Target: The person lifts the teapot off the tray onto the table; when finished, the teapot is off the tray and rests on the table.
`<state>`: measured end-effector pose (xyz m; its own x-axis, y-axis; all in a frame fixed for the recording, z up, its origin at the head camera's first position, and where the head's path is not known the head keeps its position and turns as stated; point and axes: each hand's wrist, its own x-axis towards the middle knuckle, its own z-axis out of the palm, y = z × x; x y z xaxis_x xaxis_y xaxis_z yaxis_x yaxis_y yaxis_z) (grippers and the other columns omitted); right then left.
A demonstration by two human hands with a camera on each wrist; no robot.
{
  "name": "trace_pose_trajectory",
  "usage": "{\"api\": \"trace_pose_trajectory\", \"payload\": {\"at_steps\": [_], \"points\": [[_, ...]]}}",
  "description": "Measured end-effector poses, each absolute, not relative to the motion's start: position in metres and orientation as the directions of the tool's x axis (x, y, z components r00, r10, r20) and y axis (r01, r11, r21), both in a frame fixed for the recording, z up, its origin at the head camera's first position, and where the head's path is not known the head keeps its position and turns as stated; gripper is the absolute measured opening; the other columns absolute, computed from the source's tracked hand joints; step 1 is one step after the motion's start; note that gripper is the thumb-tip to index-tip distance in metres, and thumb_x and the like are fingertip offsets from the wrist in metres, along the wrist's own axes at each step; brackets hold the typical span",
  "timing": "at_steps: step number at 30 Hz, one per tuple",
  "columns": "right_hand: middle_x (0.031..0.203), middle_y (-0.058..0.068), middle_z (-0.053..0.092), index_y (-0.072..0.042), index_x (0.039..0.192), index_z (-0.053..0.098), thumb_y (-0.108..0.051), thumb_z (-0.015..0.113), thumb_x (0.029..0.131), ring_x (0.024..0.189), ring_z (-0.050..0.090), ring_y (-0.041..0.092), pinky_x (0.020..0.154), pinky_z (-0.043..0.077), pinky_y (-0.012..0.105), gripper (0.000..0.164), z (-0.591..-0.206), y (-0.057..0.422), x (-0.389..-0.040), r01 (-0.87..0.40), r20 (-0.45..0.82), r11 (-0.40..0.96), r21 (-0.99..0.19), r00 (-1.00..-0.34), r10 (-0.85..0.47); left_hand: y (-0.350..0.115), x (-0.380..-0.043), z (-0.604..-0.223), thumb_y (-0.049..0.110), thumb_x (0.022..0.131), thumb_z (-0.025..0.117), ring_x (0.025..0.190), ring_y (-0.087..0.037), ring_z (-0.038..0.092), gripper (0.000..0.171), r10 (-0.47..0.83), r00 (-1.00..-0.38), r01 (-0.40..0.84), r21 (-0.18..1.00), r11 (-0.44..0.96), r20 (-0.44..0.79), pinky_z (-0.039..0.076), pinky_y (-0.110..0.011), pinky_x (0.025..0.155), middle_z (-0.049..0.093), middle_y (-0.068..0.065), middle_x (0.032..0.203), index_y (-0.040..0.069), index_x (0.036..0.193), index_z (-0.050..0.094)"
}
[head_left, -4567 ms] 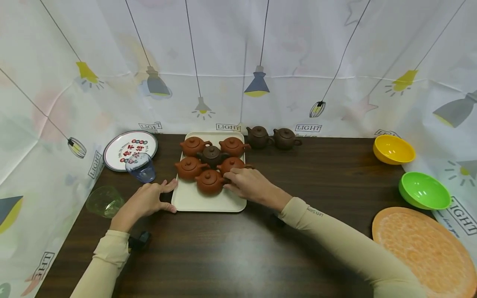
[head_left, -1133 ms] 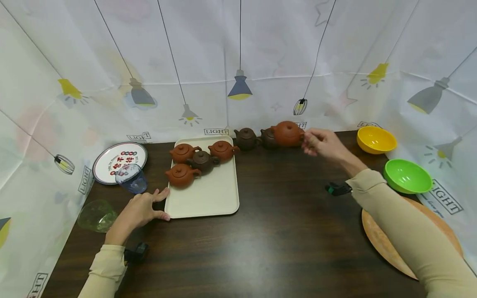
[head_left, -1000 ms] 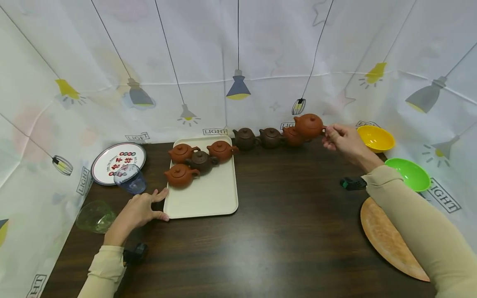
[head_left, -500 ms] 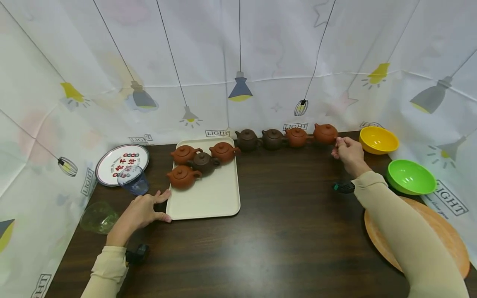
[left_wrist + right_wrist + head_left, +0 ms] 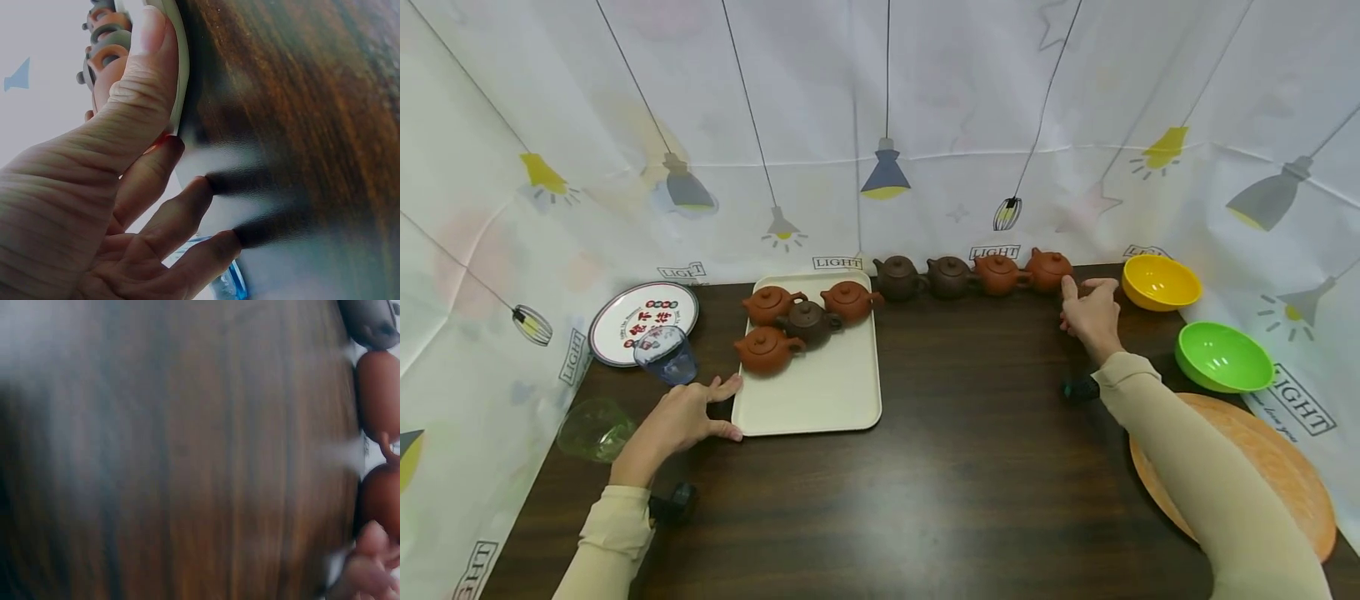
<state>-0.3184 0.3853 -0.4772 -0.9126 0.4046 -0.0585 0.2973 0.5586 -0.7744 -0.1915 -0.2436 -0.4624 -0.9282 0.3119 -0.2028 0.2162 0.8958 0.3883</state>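
Observation:
My left hand [image 5: 677, 421] rests at the left edge of the cream tray [image 5: 827, 396], thumb and index finger spread against its rim and the other fingertips down on the table in the left wrist view. Three red-brown clay teapots [image 5: 767, 350] and a dark brown teapot [image 5: 808, 323] sit on the tray's far left part. Behind and right of it stands a row: two dark teapots [image 5: 950, 277], then two red-brown ones. My right hand [image 5: 1092, 317] is at the handle end of the rightmost teapot [image 5: 1048, 271], thumb touching it, index finger apart from the thumb.
A white plate [image 5: 617, 325], blue glass [image 5: 666, 357] and green glass [image 5: 595, 429] stand at the left. Right of my right hand are a yellow bowl [image 5: 1161, 283], a green bowl [image 5: 1223, 358] and a round orange-brown board [image 5: 1240, 467]. A printed curtain hangs behind the table.
Two red-brown teapots have gone from the tray to the row's right end. The last came down there and shifted slightly left against its neighbour; my right fingers have parted. My left hand stays put.

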Motion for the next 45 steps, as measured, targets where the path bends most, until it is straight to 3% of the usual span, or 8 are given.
{"api": "trace_pose_trajectory", "payload": {"at_steps": [6, 12, 17, 22, 25, 30, 38, 45], "points": [[0.064, -0.018, 0.055, -0.021, 0.129, 0.047, -0.049, 0.053, 0.107, 0.054, 0.047, 0.003, 0.057, 0.040, 0.023, 0.036, -0.456, 0.341, -0.325, 0.132, 0.031, 0.337, -0.932, -0.898, 0.438, -0.245, -0.193, -0.460, 0.049, 0.078, 0.090, 0.121, -0.066, 0.060, 0.093, 0.321, -0.925, 0.234, 0.363, 0.902, -0.202, 0.055, -0.062, 0.096, 0.060, -0.031, 0.146, 0.012, 0.156, 0.056], [0.068, -0.005, 0.062, -0.015, 0.108, 0.064, -0.031, 0.062, 0.109, 0.048, 0.049, 0.009, 0.044, 0.038, 0.026, 0.017, -0.419, 0.263, -0.322, -0.039, 0.039, 0.194, -0.980, -0.999, -0.001, -0.245, -0.194, -0.460, 0.050, 0.079, 0.089, 0.124, -0.066, 0.059, 0.092, 0.325, -0.923, 0.238, 0.357, 0.903, -0.206, 0.054, -0.061, 0.096, 0.060, -0.031, 0.146, 0.012, 0.156, 0.055], [0.081, 0.010, 0.067, -0.011, 0.108, 0.070, -0.027, 0.063, 0.109, 0.058, 0.059, 0.016, 0.049, 0.044, 0.028, 0.017, -0.413, 0.180, -0.301, -0.129, 0.050, 0.229, -0.965, -0.945, -0.323, -0.244, -0.197, -0.459, 0.049, 0.080, 0.089, 0.111, -0.062, 0.065, 0.092, 0.332, -0.919, 0.241, 0.363, 0.900, -0.212, 0.056, -0.059, 0.093, 0.059, -0.032, 0.147, 0.011, 0.157, 0.054], [0.095, 0.031, 0.071, -0.006, 0.121, 0.070, -0.023, 0.061, 0.111, 0.071, 0.068, 0.047, 0.052, 0.051, 0.035, 0.022, -0.425, 0.099, -0.281, -0.197, 0.039, 0.258, -0.946, -0.858, -0.512, -0.245, -0.201, -0.457, 0.049, 0.080, 0.089, 0.097, -0.054, 0.070, 0.093, 0.358, -0.910, 0.275, 0.339, 0.900, -0.211, 0.056, -0.057, 0.090, 0.060, -0.034, 0.145, 0.009, 0.156, 0.054], [0.103, 0.032, 0.074, -0.003, 0.138, 0.062, -0.024, 0.058, 0.112, 0.075, 0.071, 0.045, 0.054, 0.053, 0.036, 0.034, -0.433, 0.065, -0.278, -0.141, -0.036, 0.262, -0.955, -0.819, -0.572, -0.245, -0.201, -0.457, 0.049, 0.081, 0.089, 0.100, -0.054, 0.070, 0.093, 0.358, -0.907, 0.271, 0.344, 0.899, -0.220, 0.056, -0.058, 0.092, 0.059, -0.035, 0.145, 0.008, 0.156, 0.053], [0.114, 0.028, 0.076, -0.006, 0.152, 0.051, -0.025, 0.055, 0.113, 0.073, 0.074, 0.020, 0.058, 0.054, 0.030, 0.043, -0.444, 0.040, -0.275, 0.061, -0.223, 0.283, -0.957, -0.778, -0.587, -0.244, -0.199, -0.460, 0.049, 0.081, 0.088, 0.123, -0.062, 0.062, 0.092, 0.343, -0.913, 0.251, 0.359, 0.899, -0.220, 0.054, -0.063, 0.099, 0.059, -0.035, 0.145, 0.008, 0.156, 0.053], [0.081, 0.008, 0.071, 0.005, 0.128, 0.063, -0.031, 0.054, 0.114, 0.066, 0.072, 0.014, 0.055, 0.054, 0.027, 0.040, -0.461, 0.026, -0.266, 0.136, -0.279, 0.299, -0.944, -0.813, -0.512, -0.243, -0.197, -0.459, 0.048, 0.080, 0.089, 0.114, -0.060, 0.066, 0.092, 0.349, -0.917, 0.268, 0.349, 0.898, -0.194, 0.056, -0.061, 0.095, 0.060, -0.035, 0.143, 0.007, 0.155, 0.055], [0.083, 0.011, 0.071, 0.010, 0.120, 0.067, -0.033, 0.055, 0.114, 0.073, 0.078, 0.021, 0.057, 0.060, 0.030, 0.045, -0.469, 0.011, -0.257, 0.225, -0.313, 0.226, -0.948, -0.790, -0.527, -0.244, -0.198, -0.460, 0.046, 0.082, 0.089, 0.118, -0.059, 0.066, 0.089, 0.352, -0.917, 0.274, 0.347, 0.897, -0.186, 0.056, -0.061, 0.096, 0.060, -0.035, 0.143, 0.007, 0.154, 0.056]]}}
